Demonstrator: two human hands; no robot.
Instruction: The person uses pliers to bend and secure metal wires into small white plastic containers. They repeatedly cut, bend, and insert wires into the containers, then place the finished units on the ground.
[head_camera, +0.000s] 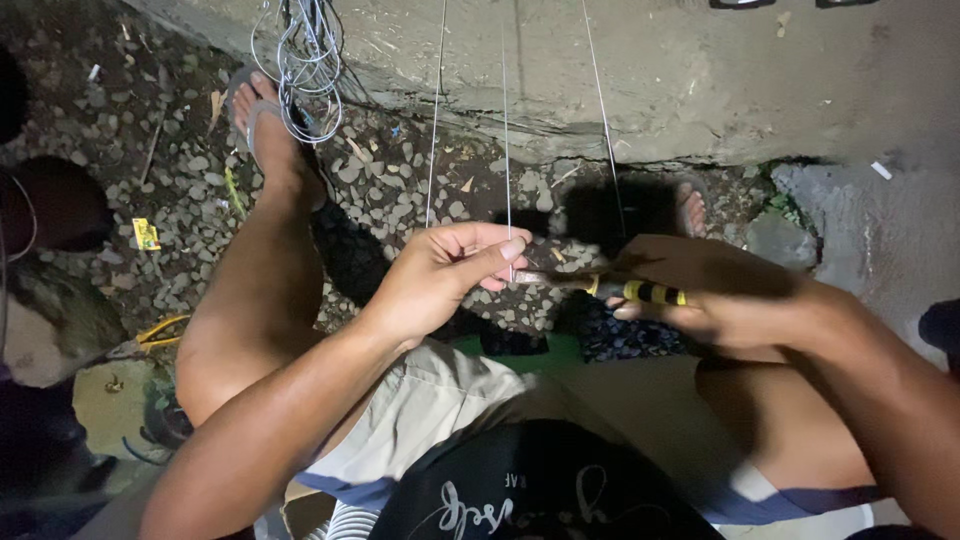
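My left hand (445, 275) pinches a thin steel wire (507, 130) between thumb and forefinger; the wire runs straight up toward the concrete ledge. My right hand (705, 300) grips pliers (640, 291) with yellow-and-black handles, and their metal jaws point left and meet the wire just beside my left fingertips. Two more thin wires (436, 110) run up on either side. I am seated, with both knees apart above gravel.
A coil of grey wire (305, 60) hangs near my left foot in a sandal (262, 115). A concrete ledge (650, 90) crosses the top. Another yellow-handled tool (158, 333) lies on the gravel at left, next to a dark shape at the frame edge.
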